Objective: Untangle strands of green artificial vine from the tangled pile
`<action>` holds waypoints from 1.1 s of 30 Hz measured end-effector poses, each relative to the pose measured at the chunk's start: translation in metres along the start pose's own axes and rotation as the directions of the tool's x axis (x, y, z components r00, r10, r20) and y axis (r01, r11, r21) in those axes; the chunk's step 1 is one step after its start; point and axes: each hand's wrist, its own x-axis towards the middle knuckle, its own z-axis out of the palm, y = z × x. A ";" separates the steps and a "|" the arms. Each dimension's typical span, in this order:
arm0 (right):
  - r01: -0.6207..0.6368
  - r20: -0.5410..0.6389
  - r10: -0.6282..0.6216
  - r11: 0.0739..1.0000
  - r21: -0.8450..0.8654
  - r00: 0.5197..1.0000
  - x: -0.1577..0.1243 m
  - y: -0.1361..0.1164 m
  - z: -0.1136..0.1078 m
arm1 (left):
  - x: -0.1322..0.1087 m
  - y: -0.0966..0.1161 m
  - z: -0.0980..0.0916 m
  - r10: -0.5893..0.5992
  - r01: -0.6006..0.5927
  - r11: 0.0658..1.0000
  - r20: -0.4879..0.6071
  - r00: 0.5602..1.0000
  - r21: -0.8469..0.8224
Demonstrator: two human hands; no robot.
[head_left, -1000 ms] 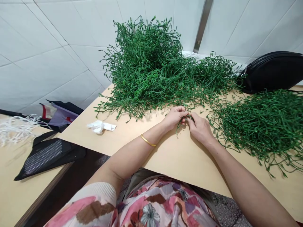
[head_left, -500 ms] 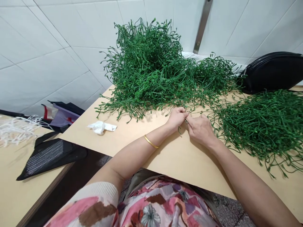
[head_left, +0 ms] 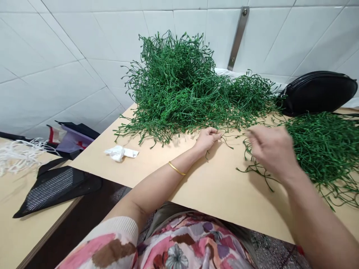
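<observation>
My left hand [head_left: 206, 138] rests on the tan table [head_left: 157, 168] with its fingers pinched on a small green plastic sprig [head_left: 221, 140], just in front of a big heap of green plastic sprigs [head_left: 182, 87]. My right hand [head_left: 270, 149] is lifted above the table to the right and blurred by motion, next to a second pile of green sprigs [head_left: 322, 149]. Whether it holds anything is unclear. A thin gold bangle [head_left: 176, 169] sits on my left wrist.
A black bag [head_left: 316, 93] lies at the back right against the white tiled wall. A crumpled white tissue [head_left: 120, 152] lies on the table's left part. A second tan table at the left carries a black mesh item [head_left: 53, 188] and white strings [head_left: 17, 155].
My right hand has pulled away from my left hand and swung up and to the right towards the right pile. My left hand has stayed in place with the sprig.
</observation>
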 end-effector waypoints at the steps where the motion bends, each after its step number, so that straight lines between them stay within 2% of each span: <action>1: -0.109 -0.021 0.107 0.990 -0.094 0.994 0.001 0.021 -0.005 | -0.001 0.001 -0.001 0.001 -0.002 1.000 0.023 1.000 0.031; 3: -0.316 -0.063 0.312 0.900 -0.299 0.948 0.001 0.061 -0.014 | -0.002 0.002 -0.003 0.032 -0.040 0.994 0.081 0.996 0.099; 5: -0.492 -0.092 0.511 0.740 -0.459 0.854 -0.002 0.090 -0.021 | -0.001 0.002 -0.004 0.032 -0.043 0.994 0.109 0.994 0.100; 7: -0.585 -0.110 0.631 0.622 -0.520 0.768 -0.005 0.105 -0.025 | 0.001 0.002 -0.005 0.021 -0.034 0.995 0.130 0.991 0.097; 8: -0.588 -0.105 0.635 0.623 -0.516 0.765 -0.007 0.106 -0.026 | 0.002 0.002 -0.005 0.011 -0.026 0.994 0.140 0.990 0.103; 10: -0.554 -0.137 0.560 0.697 -0.455 0.817 -0.010 0.097 -0.026 | 0.004 0.002 -0.006 -0.016 -0.004 0.992 0.158 0.987 0.129; 11: -0.495 -0.136 0.484 0.772 -0.398 0.864 -0.010 0.087 -0.024 | 0.005 0.002 -0.007 -0.028 0.004 0.990 0.163 0.986 0.143; 12: -0.464 -0.184 0.427 0.824 -0.325 0.886 -0.010 0.075 -0.022 | 0.005 0.002 -0.007 -0.035 0.009 0.988 0.168 0.985 0.154; 14: -0.256 -0.103 0.248 0.964 -0.068 0.963 -0.008 0.047 -0.014 | 0.006 0.002 -0.008 -0.040 0.010 0.987 0.183 0.982 0.159; 15: -0.175 -0.115 0.186 0.980 0.099 0.976 -0.007 0.033 -0.009 | 0.006 0.001 -0.009 -0.037 0.006 0.988 0.195 0.980 0.157; 17: -0.097 -0.040 0.121 0.920 0.381 0.992 -0.005 0.010 0.007 | 0.005 0.001 -0.010 -0.034 -0.001 0.988 0.219 0.975 0.158; 19: -0.095 0.073 0.068 0.866 0.492 0.995 -0.005 -0.006 0.025 | 0.003 0.001 -0.011 -0.027 -0.013 0.987 0.245 0.969 0.160; 22: -0.150 0.213 0.045 0.846 0.512 0.976 -0.009 -0.013 0.051 | 0.001 0.001 -0.012 -0.003 -0.044 0.988 0.296 0.955 0.149; 25: -0.205 0.281 0.060 0.829 0.520 0.958 -0.013 -0.012 0.065 | 0.001 0.000 -0.013 0.011 -0.062 0.987 0.321 0.947 0.149; 29: -0.236 0.296 0.095 0.841 0.487 0.950 -0.012 -0.014 0.065 | 0.001 0.000 -0.014 0.035 -0.092 0.984 0.332 0.943 0.155; 33: -0.227 0.261 0.124 0.882 0.414 0.957 -0.011 -0.016 0.062 | -0.001 0.000 -0.011 0.049 -0.106 0.982 0.330 0.943 0.158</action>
